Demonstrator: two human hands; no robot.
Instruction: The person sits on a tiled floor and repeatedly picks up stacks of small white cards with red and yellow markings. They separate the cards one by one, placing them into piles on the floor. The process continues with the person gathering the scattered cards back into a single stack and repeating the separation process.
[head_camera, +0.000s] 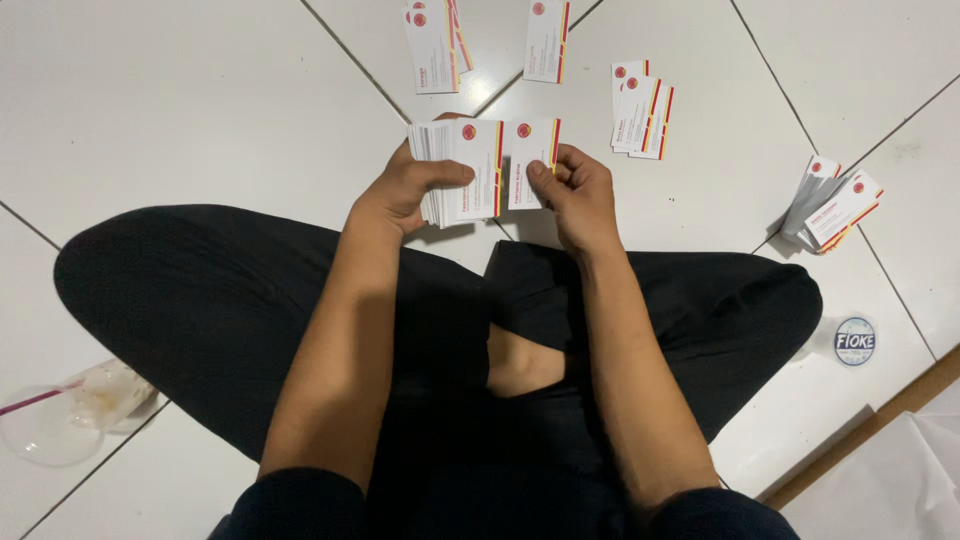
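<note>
Card stack (440, 175), thick, white w/ red-and-yellow stripe down one edge & a round red mark at the top corner, sits in the left hand (405, 190). That hand is closed around it: thumb across the front face, fingers wrapped behind, so the stack is held clear of the floor, above the person's crossed legs. Right hand (580, 195) pinches a single card (535, 160) of the same kind btwn thumb & fingertips, face up, its left edge touching or overlapping the top of the stack; can't tell which. Both hands are close together, approx. mid-frame, over a grout line of the white tiled floor (180, 110).

Person sits cross-legged in black trousers (220, 300), forearms bare, dark sleeves at the bottom edge.

Other cards lie on the floor in small groups:
- two cards (435, 45) overlapping at the top edge, just beyond the stack
- one lone card (548, 40) beside them, also at the top edge
- a fanned group of three (640, 110) to the right of the hands, near but apart
- a small pile (830, 210) further right, tilted, by the right knee

Round blue-and-white sticker or lid (855, 341) lies on the floor by the right knee, below that pile. Clear plastic cup (50, 425) w/ a pink straw lies tipped at the left edge, next to a crumpled clear wrapper (110, 395). Wooden strip (870, 425) crosses the bottom right corner, w/ white sheet material (900, 480) beyond it.
</note>
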